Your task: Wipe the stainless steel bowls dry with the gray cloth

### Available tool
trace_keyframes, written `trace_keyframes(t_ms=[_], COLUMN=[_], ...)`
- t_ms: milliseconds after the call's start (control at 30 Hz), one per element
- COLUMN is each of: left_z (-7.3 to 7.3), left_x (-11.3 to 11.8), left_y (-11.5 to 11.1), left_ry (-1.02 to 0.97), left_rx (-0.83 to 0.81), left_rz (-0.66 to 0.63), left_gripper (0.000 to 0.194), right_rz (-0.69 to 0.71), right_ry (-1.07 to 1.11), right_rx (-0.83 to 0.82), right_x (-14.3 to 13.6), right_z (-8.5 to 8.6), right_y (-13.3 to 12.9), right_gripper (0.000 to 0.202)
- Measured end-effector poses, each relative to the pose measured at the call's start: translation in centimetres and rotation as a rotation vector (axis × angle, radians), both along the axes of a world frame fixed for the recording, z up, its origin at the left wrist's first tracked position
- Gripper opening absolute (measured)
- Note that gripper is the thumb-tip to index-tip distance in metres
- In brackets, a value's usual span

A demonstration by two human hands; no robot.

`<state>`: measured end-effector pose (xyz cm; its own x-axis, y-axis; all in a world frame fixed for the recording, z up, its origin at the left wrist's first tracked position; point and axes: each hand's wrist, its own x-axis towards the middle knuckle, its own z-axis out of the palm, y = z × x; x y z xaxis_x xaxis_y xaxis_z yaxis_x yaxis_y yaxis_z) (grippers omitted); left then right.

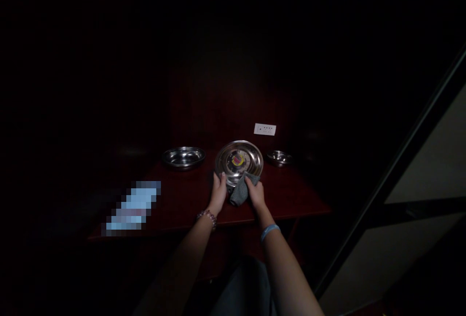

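A round steel plate [251,157] with a yellow and red label at its middle is tilted up toward me above the table. My left hand [218,192] grips its lower left rim, thumb on the face. At the lower right, my right hand [257,193] is closed on a grey cloth [240,192], which it presses against the rim. The cloth hangs down below the plate's edge. Behind to the left stands a wide steel dish [184,164]; a smaller steel bowl [279,161] sits to the right.
The dark red table [174,204] has its front edge close to me. A pixelated bright patch [133,209] covers something at the left. A white socket panel [265,129] is on the back wall. A dark-framed panel [411,209] stands at the right.
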<state>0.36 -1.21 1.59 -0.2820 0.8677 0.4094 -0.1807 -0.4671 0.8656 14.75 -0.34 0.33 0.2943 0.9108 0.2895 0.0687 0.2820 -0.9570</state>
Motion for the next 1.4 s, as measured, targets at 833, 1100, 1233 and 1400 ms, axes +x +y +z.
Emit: trace_keyframes(t_ms=[833,1100,1233,1400], left_z=[0.0,0.1,0.1,-0.1], left_x=[0.0,0.0,0.0,0.1], left_y=[-0.3,-0.3,-0.3,-0.3], left_ry=[-0.016,-0.012,-0.029,0.018], left_rx=[0.014,-0.012,-0.030,-0.059], left_rz=[0.068,0.022,0.022,-0.033], left_gripper=[0.049,0.045,0.041,0.045], right_rz=[-0.113,-0.192,-0.186,-0.163], right_ry=[0.014,0.016,-0.034,-0.071], right_rx=[0.022,0.020,0.018,-0.011], right_x=[0.2,0.0,-0.1,-0.1], right_z=[-0.1,0.3,0.3,0.2], right_y=[0.2,-0.4,-0.4,-0.5], right_gripper=[0.043,0.044,0.040,0.037])
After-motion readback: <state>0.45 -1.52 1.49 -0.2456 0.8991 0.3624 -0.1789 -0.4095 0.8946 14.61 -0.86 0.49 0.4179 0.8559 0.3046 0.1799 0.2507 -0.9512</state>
